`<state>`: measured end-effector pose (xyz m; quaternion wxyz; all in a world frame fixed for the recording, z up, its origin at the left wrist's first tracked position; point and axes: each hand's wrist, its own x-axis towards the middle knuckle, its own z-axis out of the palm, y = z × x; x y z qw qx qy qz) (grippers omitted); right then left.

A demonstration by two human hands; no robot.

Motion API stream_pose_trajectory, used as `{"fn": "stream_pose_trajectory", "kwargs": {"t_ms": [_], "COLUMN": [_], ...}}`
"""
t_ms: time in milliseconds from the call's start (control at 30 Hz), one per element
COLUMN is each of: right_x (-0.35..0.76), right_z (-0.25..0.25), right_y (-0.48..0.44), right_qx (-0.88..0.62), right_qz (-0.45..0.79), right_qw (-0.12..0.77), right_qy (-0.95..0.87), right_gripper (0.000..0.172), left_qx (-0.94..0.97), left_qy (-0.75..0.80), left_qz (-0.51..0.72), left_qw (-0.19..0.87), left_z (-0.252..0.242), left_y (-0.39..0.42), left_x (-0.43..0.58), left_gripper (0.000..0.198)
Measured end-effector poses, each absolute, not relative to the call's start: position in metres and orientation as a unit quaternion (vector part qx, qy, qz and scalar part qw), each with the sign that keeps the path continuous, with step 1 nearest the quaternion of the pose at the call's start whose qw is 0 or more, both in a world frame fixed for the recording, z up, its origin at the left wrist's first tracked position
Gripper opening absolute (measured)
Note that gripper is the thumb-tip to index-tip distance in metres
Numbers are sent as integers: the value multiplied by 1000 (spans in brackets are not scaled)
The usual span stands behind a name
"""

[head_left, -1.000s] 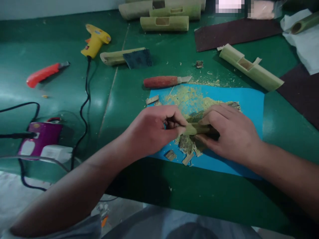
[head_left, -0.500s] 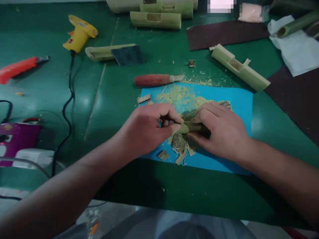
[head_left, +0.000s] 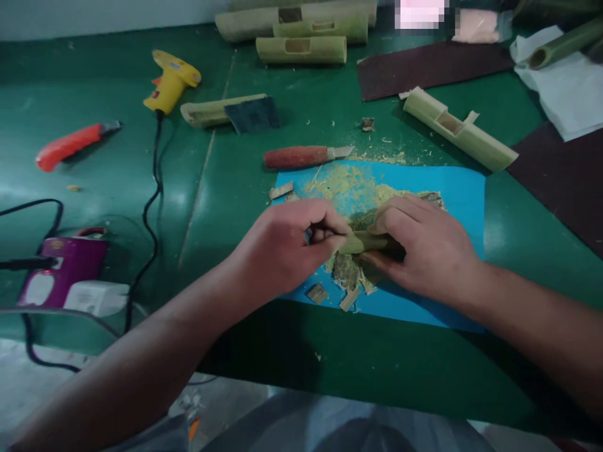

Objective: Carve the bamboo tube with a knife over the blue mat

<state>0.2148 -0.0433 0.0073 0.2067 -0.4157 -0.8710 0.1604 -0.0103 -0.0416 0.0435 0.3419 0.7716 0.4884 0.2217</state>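
Between my two hands lies a short greenish bamboo piece (head_left: 360, 242), held level just over a blue sheet (head_left: 464, 251). My left hand (head_left: 306, 245) pinches its left end with thumb and fingers. Around the right end my right hand (head_left: 417, 242) is closed, hiding part of it. Under and about my fingers are bark-like scraps (head_left: 346, 270) and yellowish shavings (head_left: 339, 188). A knife with a red wooden handle (head_left: 296, 157) rests along the sheet's far edge, its blade to the right.
Beyond are notched bamboo tubes (head_left: 325, 50), a cut tube (head_left: 480, 141), dark sandpaper (head_left: 433, 69) and a bamboo strip (head_left: 202, 113) under a dark square. To the left sit a yellow glue gun (head_left: 172, 81), a red utility knife (head_left: 70, 147) and a purple power strip (head_left: 89, 257) with cables.
The whole view has shifted, so everything sits slightly further right and, at the back, lower. Both hands keep the same grip on the bamboo piece.
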Motion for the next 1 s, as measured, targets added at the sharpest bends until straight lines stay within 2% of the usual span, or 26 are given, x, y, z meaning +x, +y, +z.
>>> {"fn": "stream_pose_trajectory", "kwargs": {"t_ms": [1000], "right_x": [214], "right_z": [9], "right_y": [-46], "right_qx": [-438], "right_qz": [150], "right_qw": [181], "right_qy": [-868], "right_gripper": [15], "left_qx": [806], "left_qy": [458], "left_qz": [255], "left_qw": [276], "left_z": [36], "left_y": [-45], "left_x": [-5], "left_gripper": [11]}}
